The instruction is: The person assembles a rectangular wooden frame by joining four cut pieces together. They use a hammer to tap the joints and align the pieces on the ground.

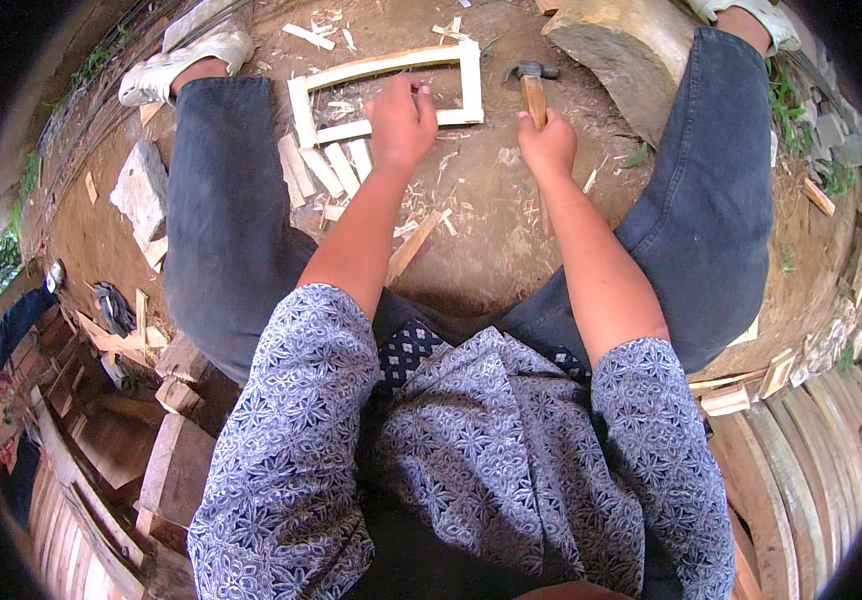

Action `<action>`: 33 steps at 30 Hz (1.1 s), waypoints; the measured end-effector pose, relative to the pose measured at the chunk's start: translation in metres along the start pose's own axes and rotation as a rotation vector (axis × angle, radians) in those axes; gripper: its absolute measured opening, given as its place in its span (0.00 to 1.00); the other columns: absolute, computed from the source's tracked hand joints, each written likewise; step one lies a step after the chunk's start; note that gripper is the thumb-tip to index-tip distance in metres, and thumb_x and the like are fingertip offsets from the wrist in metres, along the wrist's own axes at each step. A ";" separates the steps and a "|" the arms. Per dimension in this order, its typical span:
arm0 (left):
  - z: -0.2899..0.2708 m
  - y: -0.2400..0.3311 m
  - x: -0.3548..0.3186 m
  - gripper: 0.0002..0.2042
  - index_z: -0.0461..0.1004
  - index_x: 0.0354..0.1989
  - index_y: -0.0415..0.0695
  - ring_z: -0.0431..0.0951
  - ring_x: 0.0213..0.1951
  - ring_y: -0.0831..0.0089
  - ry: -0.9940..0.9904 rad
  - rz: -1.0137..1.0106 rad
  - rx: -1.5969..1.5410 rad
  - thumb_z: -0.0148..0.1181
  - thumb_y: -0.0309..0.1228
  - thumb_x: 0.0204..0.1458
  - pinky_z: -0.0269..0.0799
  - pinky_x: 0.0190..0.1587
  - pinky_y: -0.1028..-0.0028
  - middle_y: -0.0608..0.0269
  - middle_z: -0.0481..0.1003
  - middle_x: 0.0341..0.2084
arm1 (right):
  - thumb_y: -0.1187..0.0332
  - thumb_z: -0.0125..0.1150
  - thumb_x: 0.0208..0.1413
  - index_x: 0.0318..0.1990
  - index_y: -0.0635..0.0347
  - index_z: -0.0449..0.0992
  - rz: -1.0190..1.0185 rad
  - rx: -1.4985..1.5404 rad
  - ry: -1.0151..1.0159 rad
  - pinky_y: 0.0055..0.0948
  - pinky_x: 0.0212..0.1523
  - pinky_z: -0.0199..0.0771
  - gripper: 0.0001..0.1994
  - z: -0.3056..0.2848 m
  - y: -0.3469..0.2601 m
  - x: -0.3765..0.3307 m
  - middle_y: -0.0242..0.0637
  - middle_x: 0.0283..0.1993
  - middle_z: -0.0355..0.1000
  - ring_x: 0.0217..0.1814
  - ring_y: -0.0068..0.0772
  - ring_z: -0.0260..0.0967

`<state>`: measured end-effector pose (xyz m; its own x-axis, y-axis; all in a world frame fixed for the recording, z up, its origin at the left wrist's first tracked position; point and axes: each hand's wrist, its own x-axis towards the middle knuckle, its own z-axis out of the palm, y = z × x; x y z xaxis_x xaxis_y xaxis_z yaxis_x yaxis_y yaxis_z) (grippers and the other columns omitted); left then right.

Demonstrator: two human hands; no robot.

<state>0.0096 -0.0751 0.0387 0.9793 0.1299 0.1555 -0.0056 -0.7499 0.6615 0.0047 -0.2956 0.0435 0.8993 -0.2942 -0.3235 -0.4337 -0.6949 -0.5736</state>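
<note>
A rectangular frame of pale wood strips (pixel 472 85) lies on the dirt ground between my feet. My left hand (pixel 403 122) is over its near rail, with the fingers curled together; whatever they may pinch is too small to make out. To the right of the frame, my right hand (pixel 548 148) is wrapped round the wooden handle of a claw hammer (pixel 533 95). The dark hammer head points away from me, apart from the frame. Several short pale wood strips (pixel 321 172) lie just below the frame, near my left wrist.
A large stone (pixel 626 60) sits at the far right, and a grey rock (pixel 141 190) beside my left leg. Wood chips and a longer offcut (pixel 414 246) litter the soil. Planks (pixel 791 470) are stacked at the lower right. Another person's leg (pixel 11 335) shows at the left edge.
</note>
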 end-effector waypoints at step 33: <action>0.006 -0.030 -0.009 0.08 0.71 0.37 0.42 0.78 0.34 0.55 0.032 0.041 0.367 0.56 0.33 0.55 0.65 0.41 0.55 0.55 0.78 0.24 | 0.57 0.72 0.50 0.58 0.56 0.77 -0.350 0.031 -0.011 0.43 0.48 0.71 0.28 0.052 -0.038 -0.017 0.48 0.39 0.72 0.46 0.50 0.71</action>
<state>0.0019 -0.0575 0.0126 0.9729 0.1105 0.2033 0.0337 -0.9369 0.3479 0.0032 -0.2301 0.0318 0.9932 -0.0342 -0.1112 -0.1007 -0.7323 -0.6735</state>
